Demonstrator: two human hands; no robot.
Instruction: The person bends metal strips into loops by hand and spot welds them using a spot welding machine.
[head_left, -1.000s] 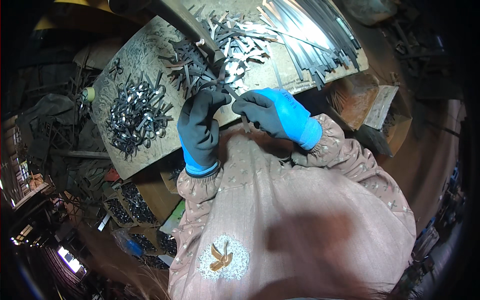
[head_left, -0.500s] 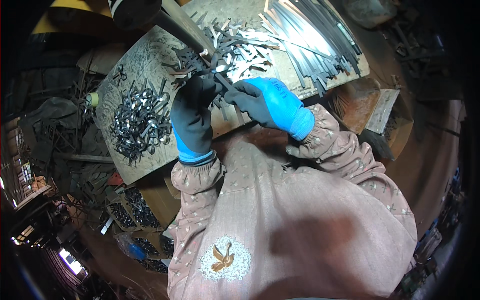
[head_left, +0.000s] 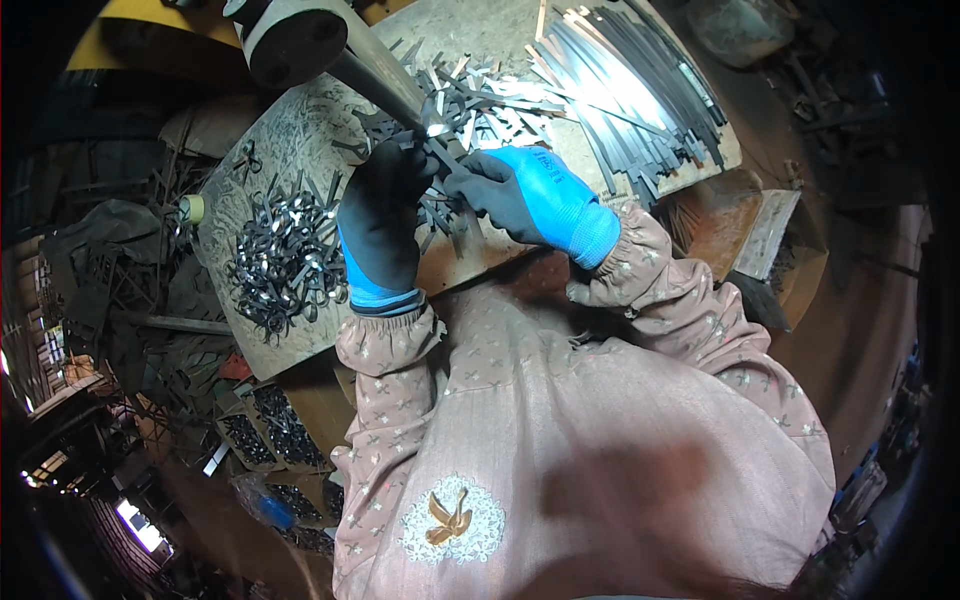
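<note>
A dark flat metal strip (head_left: 445, 154) lies against the lower end of a slanting metal bar (head_left: 385, 92). My right hand (head_left: 530, 198), in a blue glove with a dark grey palm, pinches the strip from the right. On the other side, my left hand (head_left: 378, 225), gloved alike, has its fingers closed at the strip's far end beside the bar; its fingertips are partly hidden. Behind both hands lies a loose heap of short metal strips (head_left: 490, 105). Left of my left hand is a pile of bent, looped strips (head_left: 285, 258).
The worktable (head_left: 275, 140) carries long straight strips (head_left: 620, 90) at the far right. A round metal head (head_left: 298, 47) tops the bar. A box (head_left: 765, 235) stands past the right edge. Trays of dark pieces (head_left: 285, 425) sit low left, below a roll of tape (head_left: 191, 208).
The bar with its round head appears slightly lower and further right. Both hands have shifted a little left and stay closed at the strip.
</note>
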